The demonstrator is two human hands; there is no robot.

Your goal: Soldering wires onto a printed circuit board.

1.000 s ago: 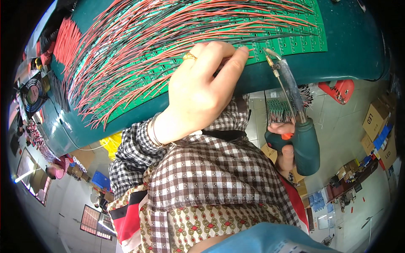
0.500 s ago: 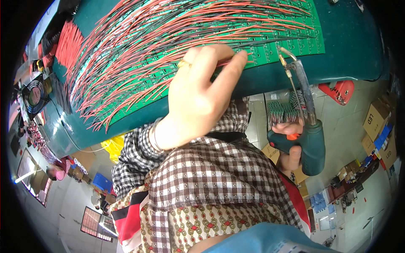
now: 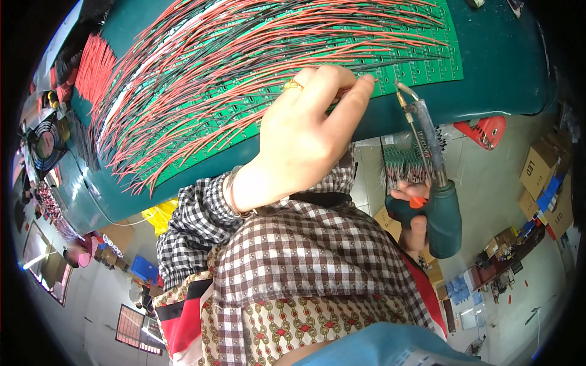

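A green circuit board panel (image 3: 452, 55) lies on the table, with many long red and black wires (image 3: 244, 67) fanned across it toward the left. My left hand (image 3: 308, 125) rests over the panel's near edge, thumb and forefinger pinched on a thin red wire whose end barely shows at the fingertips. Below the table's edge, my right hand (image 3: 416, 230) is wrapped round the handle of a green soldering gun (image 3: 445, 222) with an orange-red trigger. The gun's bent tip and brass feed nozzle point up close to the board's near edge, just right of my left fingertips.
On the dark green table (image 3: 500, 79), a bundle of red wires (image 3: 96, 70) lies at the far left, near a small black fan (image 3: 46, 143). Beyond the near edge are a red object (image 3: 482, 132), a batch of wired green parts (image 3: 400, 160) and cardboard boxes (image 3: 537, 165).
My left hand has shifted right along the board's near edge, still pinching. The soldering gun's tip has come slightly left and closer to me.
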